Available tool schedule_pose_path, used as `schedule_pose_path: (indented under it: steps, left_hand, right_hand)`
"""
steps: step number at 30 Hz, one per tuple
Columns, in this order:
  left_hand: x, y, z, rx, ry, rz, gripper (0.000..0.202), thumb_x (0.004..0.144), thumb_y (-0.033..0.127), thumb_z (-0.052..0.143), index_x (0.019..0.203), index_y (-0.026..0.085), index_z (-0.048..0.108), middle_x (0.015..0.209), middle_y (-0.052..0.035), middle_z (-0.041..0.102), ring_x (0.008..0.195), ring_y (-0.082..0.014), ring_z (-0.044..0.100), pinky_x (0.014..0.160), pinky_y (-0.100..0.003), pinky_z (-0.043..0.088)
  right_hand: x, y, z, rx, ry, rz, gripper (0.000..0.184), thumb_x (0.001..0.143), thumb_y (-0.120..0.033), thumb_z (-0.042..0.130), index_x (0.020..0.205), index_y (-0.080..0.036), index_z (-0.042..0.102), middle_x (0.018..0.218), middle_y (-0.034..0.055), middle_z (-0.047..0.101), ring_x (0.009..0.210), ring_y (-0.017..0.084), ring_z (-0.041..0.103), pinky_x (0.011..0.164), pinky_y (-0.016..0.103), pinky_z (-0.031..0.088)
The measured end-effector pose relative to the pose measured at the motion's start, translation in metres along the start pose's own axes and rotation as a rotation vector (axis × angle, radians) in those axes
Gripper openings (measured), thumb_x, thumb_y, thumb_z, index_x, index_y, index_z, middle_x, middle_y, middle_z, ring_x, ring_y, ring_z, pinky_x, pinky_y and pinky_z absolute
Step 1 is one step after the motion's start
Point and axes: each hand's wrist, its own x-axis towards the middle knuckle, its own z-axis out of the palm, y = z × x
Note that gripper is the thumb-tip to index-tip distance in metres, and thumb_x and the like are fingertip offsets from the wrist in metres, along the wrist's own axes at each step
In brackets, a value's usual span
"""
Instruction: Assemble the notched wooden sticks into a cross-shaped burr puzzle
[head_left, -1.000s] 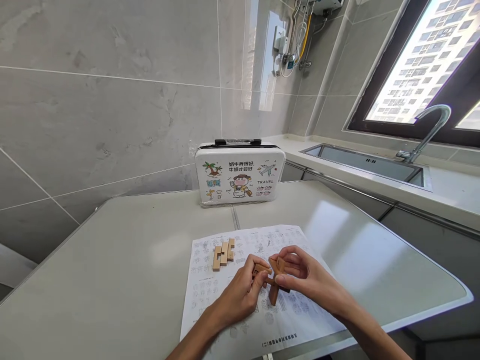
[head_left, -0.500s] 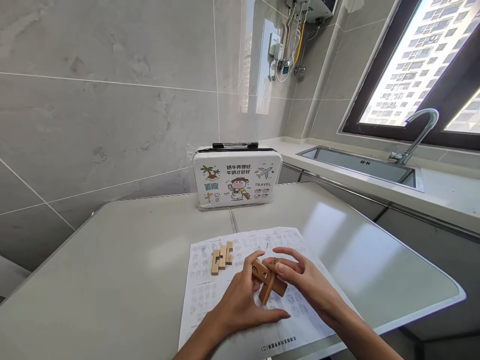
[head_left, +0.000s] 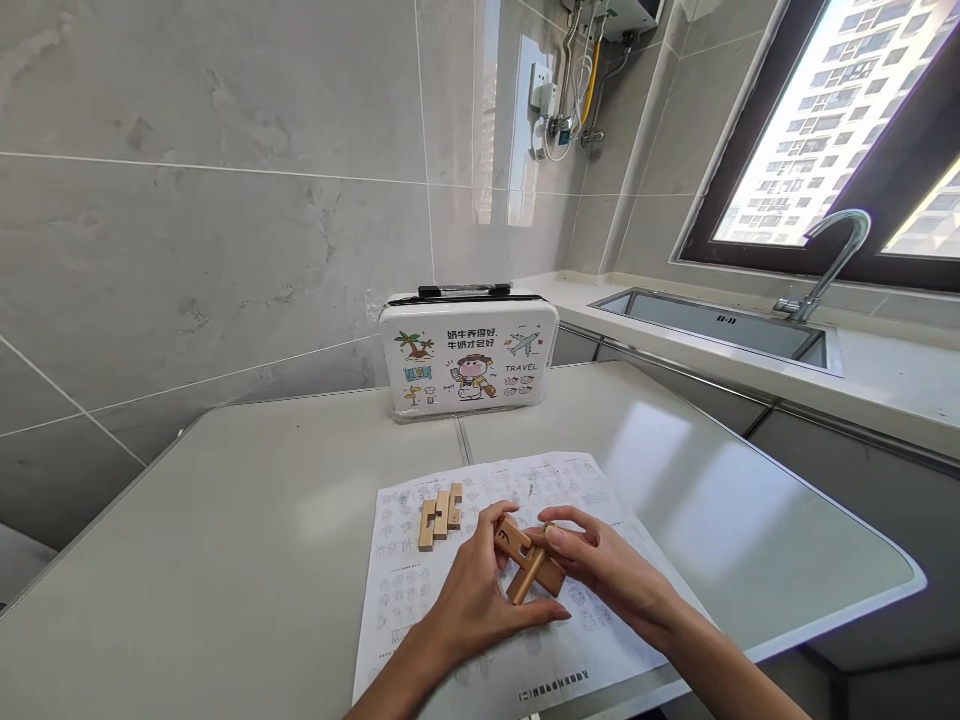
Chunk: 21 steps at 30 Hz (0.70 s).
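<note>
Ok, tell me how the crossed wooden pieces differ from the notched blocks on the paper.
Placement: the crossed pieces are between the left hand and right hand; the notched blocks lie on the printed sheet.
Arrangement: the crossed pieces overlap at angles; the notched blocks sit side by side, staggered.
Shade: the crossed pieces look darker, the notched blocks paler.
Both look wooden.

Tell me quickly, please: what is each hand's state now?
Left hand: holding the crossed wooden pieces at the left.
Right hand: holding the same pieces at the upper right.

Tan blocks [head_left: 530, 574], grey-printed white sheet [head_left: 409, 610]
</note>
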Motion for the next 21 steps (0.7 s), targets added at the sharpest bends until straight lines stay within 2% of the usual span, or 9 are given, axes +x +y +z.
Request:
schedule_pose_path:
  steps: [1, 3, 4, 6, 11, 13, 15, 18, 21]
  left_hand:
    - [-0.001, 0.0, -0.001, 0.014, -0.008, -0.002, 0.092, 0.071, 0.054, 0.09, 0.141, 0.026, 0.038, 0.12, -0.0088, 0.063, 0.101, -0.0281, 0.063, 0.09, -0.045, 0.053]
    - [-0.003, 0.0, -0.002, -0.015, -0.009, -0.004, 0.065, 0.091, 0.059, 0.068, 0.138, 0.024, 0.04, 0.121, -0.0107, 0.061, 0.103, -0.0281, 0.061, 0.093, -0.046, 0.05]
    - [-0.004, 0.0, -0.002, -0.041, 0.01, -0.007, 0.052, 0.1, 0.058, 0.054, 0.136, 0.023, 0.04, 0.12, -0.011, 0.061, 0.102, -0.0272, 0.061, 0.093, -0.046, 0.05]
    - [-0.004, 0.001, -0.002, -0.088, 0.066, -0.018, 0.039, 0.109, 0.053, 0.034, 0.13, 0.022, 0.042, 0.116, -0.0104, 0.059, 0.1, -0.0253, 0.06, 0.093, -0.044, 0.048]
    - [0.001, 0.006, -0.001, -0.206, 0.103, -0.042, 0.034, 0.111, 0.054, 0.029, 0.111, 0.024, 0.043, 0.097, -0.0023, 0.052, 0.087, -0.0201, 0.054, 0.084, -0.038, 0.046]
    - [0.002, 0.008, -0.001, -0.26, 0.114, -0.03, 0.034, 0.111, 0.055, 0.03, 0.11, 0.024, 0.042, 0.096, -0.0017, 0.05, 0.085, -0.0193, 0.054, 0.084, -0.037, 0.047]
    - [0.002, 0.008, -0.002, -0.31, 0.114, -0.021, 0.033, 0.11, 0.056, 0.031, 0.114, 0.024, 0.041, 0.101, -0.003, 0.051, 0.086, -0.0196, 0.056, 0.084, -0.038, 0.048]
    - [0.001, 0.007, -0.006, -0.266, 0.124, 0.029, 0.036, 0.11, 0.056, 0.027, 0.121, 0.026, 0.042, 0.116, -0.0073, 0.053, 0.099, -0.0224, 0.058, 0.093, -0.042, 0.048]
    - [0.002, 0.007, -0.01, -0.114, 0.173, 0.144, 0.049, 0.109, 0.06, 0.018, 0.125, 0.026, 0.049, 0.127, -0.0107, 0.053, 0.12, -0.0277, 0.051, 0.109, -0.048, 0.04]
  right_hand:
    - [-0.001, 0.0, 0.001, -0.002, -0.007, 0.006, 0.07, 0.069, -0.065, 0.089, 0.117, -0.021, 0.063, 0.105, 0.0103, 0.081, 0.104, 0.031, 0.075, 0.105, 0.048, 0.051]
    - [-0.001, 0.001, 0.001, 0.0, -0.008, 0.013, 0.069, 0.071, -0.064, 0.089, 0.117, -0.021, 0.063, 0.102, 0.009, 0.081, 0.102, 0.03, 0.075, 0.102, 0.045, 0.052]
    - [-0.001, 0.001, 0.001, 0.006, -0.006, 0.014, 0.067, 0.071, -0.063, 0.089, 0.117, -0.021, 0.063, 0.101, 0.0087, 0.081, 0.103, 0.029, 0.074, 0.102, 0.044, 0.052]
    - [0.0, 0.002, 0.001, 0.023, -0.016, 0.018, 0.066, 0.072, -0.06, 0.09, 0.116, -0.02, 0.063, 0.101, 0.0089, 0.081, 0.106, 0.029, 0.074, 0.103, 0.044, 0.051]
    - [0.002, 0.004, 0.009, 0.002, -0.064, 0.02, 0.069, 0.069, -0.054, 0.095, 0.118, -0.021, 0.058, 0.107, 0.0098, 0.08, 0.109, 0.03, 0.073, 0.104, 0.045, 0.05]
    - [0.002, 0.006, 0.016, -0.01, -0.075, -0.005, 0.071, 0.066, -0.049, 0.098, 0.117, -0.022, 0.057, 0.108, 0.0089, 0.079, 0.102, 0.028, 0.074, 0.095, 0.041, 0.054]
    - [0.002, 0.008, 0.022, 0.016, -0.088, -0.044, 0.07, 0.066, -0.047, 0.098, 0.115, -0.023, 0.055, 0.101, 0.0063, 0.079, 0.089, 0.025, 0.074, 0.083, 0.037, 0.055]
    - [0.003, 0.012, 0.027, 0.062, -0.092, -0.049, 0.067, 0.069, -0.049, 0.096, 0.114, -0.023, 0.055, 0.093, 0.0038, 0.078, 0.082, 0.022, 0.071, 0.079, 0.035, 0.052]
    - [0.004, 0.014, 0.026, 0.094, -0.046, -0.023, 0.065, 0.072, -0.055, 0.093, 0.114, -0.022, 0.056, 0.085, 0.0023, 0.076, 0.08, 0.021, 0.069, 0.079, 0.034, 0.049]
